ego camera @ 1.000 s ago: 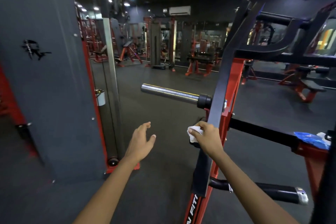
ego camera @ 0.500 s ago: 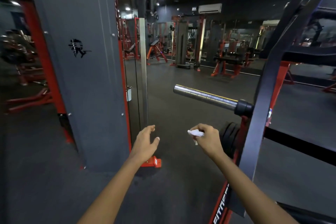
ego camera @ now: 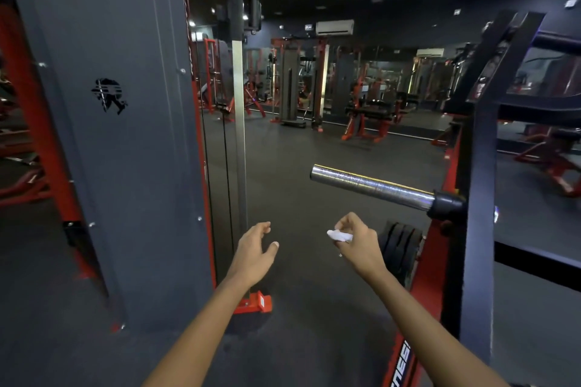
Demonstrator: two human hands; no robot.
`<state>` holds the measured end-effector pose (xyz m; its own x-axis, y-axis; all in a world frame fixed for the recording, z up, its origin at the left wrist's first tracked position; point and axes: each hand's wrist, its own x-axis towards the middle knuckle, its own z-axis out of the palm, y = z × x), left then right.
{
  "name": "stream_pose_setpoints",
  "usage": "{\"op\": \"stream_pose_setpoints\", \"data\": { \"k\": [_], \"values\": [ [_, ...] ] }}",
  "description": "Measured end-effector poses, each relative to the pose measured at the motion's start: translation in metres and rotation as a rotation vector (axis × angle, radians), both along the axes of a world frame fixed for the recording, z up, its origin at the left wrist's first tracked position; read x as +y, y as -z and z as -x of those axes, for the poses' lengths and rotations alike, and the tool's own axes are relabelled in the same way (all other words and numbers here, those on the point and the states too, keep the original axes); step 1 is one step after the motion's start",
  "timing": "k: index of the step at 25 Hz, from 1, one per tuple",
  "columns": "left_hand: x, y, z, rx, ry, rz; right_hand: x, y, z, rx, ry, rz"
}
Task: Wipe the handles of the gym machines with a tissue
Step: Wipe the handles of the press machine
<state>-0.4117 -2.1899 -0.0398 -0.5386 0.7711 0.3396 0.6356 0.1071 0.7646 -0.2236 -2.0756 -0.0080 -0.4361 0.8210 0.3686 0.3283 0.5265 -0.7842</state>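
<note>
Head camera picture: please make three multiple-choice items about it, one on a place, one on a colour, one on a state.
1. Where is the shiny chrome steel bar compared with the right hand?
A. above it, apart from it
B. under it
C. inside its fingers

2. What colour is the small crumpled tissue?
A. blue
B. white
C. red

3. What is the state of the left hand?
A. it grips the bar
B. it presses the tall grey metal panel
C. it is open and holds nothing

Key: 1 A, the bar juts out higher than the hand with floor showing between them; 2 B, the wad pinched in the right hand is white; 3 C, its fingers are loosely spread with nothing in them.
</note>
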Motion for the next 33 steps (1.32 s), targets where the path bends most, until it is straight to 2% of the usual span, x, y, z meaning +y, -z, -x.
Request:
{"op": "stream_pose_setpoints", "data": {
  "k": [9, 12, 17, 26, 33],
  "values": [
    [-0.004, 0.001, 0.073, -0.05, 0.02, -0.005, -0.008, 0.009, 0.076, -0.047, 0.028, 0.069],
    [0.0, 0.002, 0.088, -0.105, 0.006, -0.015, 0.0, 0.008, 0.097, -0.051, 0.022, 0.055],
    [0.023, 0.003, 0.119, -0.085, 0.004, -0.008, 0.025, 0.011, 0.13, -0.068, 0.025, 0.04],
    [0.114, 0.009, 0.185, -0.017, 0.08, 0.054, 0.128, 0.04, 0.209, -0.154, 0.078, 0.101],
    [0.237, -0.01, 0.246, -0.02, 0.103, 0.026, 0.245, 0.024, 0.271, -0.187, 0.135, 0.032]
  ]
}}
